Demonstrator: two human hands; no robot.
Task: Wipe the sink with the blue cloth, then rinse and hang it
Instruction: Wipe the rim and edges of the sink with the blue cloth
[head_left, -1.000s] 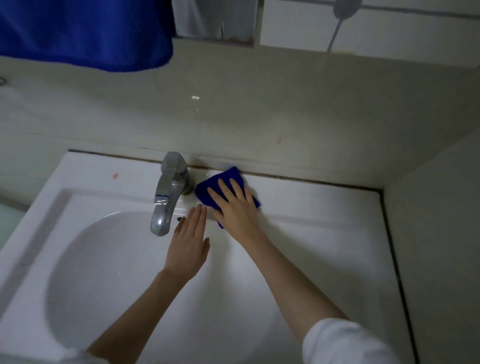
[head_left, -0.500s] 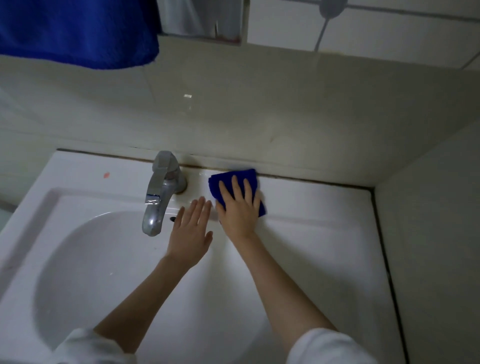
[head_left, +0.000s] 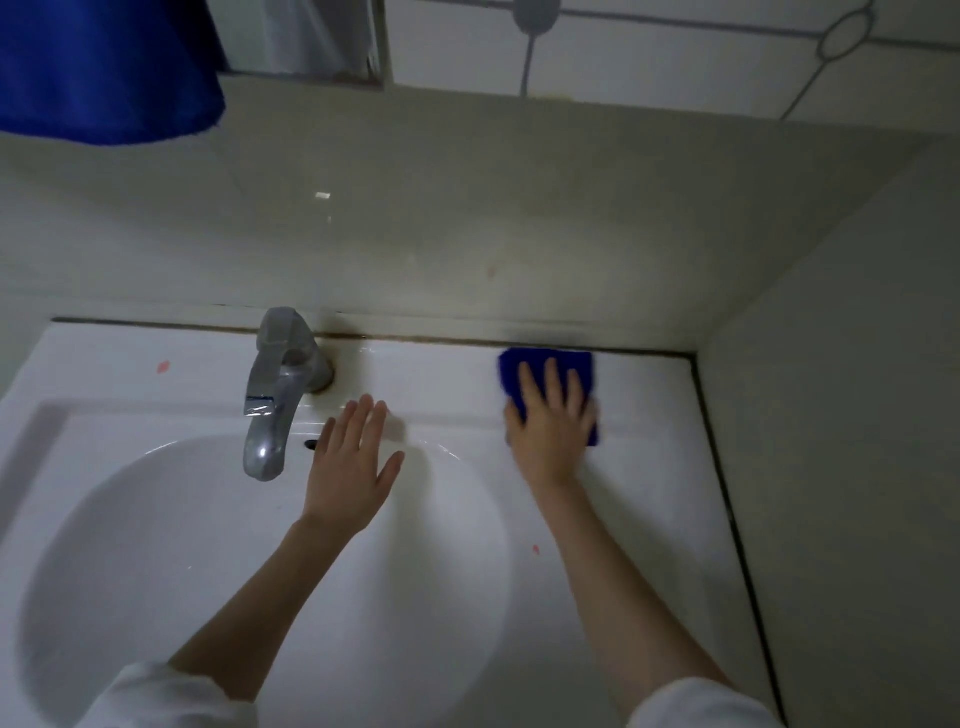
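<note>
The cloth lies flat on the sink's back ledge, near the right corner and right up against the dark seam where the ledge meets the wall. Most of it is hidden under the right hand. Only its far edge, left side and a strip at the lower right show, and its outline is blurred. The right hand presses on it palm down, with straight, slightly spread fingers lying on top of it, not curled round it.

The left hand is well apart from the cloth, over the bowl's back rim just right of the tap. It is flat, fingers straight and close together, thumb out, and holds nothing. Whether it touches the sink is unclear. Beside its fingers is a small dark overflow hole.

The left forearm crosses the white bowl and covers part of its floor. The frame cuts off the bowl's near side. White sleeves show at the bottom edge.

Small red specks mark the ledge left of the tap and the rim right of the bowl. A blue towel hangs at the upper left, cut off by the frame.
</note>
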